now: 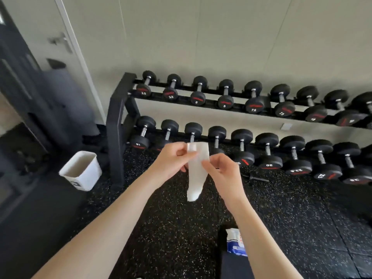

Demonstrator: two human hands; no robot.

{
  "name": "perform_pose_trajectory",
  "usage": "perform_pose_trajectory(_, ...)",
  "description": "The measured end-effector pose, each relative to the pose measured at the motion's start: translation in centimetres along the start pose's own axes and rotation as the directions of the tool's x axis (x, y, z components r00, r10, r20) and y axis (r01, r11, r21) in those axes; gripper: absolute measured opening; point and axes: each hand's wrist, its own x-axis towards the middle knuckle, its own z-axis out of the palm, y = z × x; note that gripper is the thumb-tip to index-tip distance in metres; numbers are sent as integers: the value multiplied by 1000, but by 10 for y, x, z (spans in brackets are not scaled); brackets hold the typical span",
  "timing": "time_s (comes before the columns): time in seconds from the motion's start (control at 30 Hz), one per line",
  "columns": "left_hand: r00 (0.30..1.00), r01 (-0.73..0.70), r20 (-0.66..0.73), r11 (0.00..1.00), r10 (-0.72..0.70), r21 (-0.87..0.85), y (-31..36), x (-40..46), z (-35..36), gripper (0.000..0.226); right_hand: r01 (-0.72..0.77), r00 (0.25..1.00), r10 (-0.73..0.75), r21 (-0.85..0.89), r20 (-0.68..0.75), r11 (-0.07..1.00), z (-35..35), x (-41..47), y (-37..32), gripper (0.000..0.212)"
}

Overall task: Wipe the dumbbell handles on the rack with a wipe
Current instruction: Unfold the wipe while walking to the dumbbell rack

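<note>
Wipe (196, 170) hangs pinched between both hands, left hand (173, 160) gripping its top, right hand (223, 172) pinching its edge. Dumbbells (267, 152) on two-tier rack (118, 125) just beyond hands, white bin (81, 170) left, wipes pack (235, 242) below right forearm.

left hand (173, 160) pinching, right hand (223, 170) pinching, forearms extended
</note>
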Motion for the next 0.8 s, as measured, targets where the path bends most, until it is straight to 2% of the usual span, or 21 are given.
perform_pose_trajectory(0.2,998,33,-40,959,-46,-280,-11,11,-70,30,13,1000,-13,81,-5,997,60,34,-30,7)
perform_pose_trajectory(0.3,999,51,28,873,-42,-485,-24,21,-107,46,20,1000,-21,104,6,994,100,53,-42,10)
perform_pose_trajectory(0.37,998,53,61,821,-23,-569,-32,28,-134,44,17,1000,-18,89,5,996,130,68,-49,11)
perform_pose_trajectory(0.43,999,35,54,802,-4,-596,-41,37,-162,41,20,1000,-19,52,-13,998,161,82,-55,11)
perform_pose_trajectory(0.57,999,11,-34,799,-39,-601,-54,57,-213,49,44,997,-47,-45,-65,998,216,107,-59,11)
perform_pose_trajectory(0.67,997,19,-45,775,-60,-632,-63,69,-241,40,62,991,-72,-93,-110,994,249,121,-62,12)
perform_pose_trajectory(0.8,996,18,-60,824,-63,-566,-73,84,-266,27,70,986,-87,-121,-140,990,279,136,-62,15)
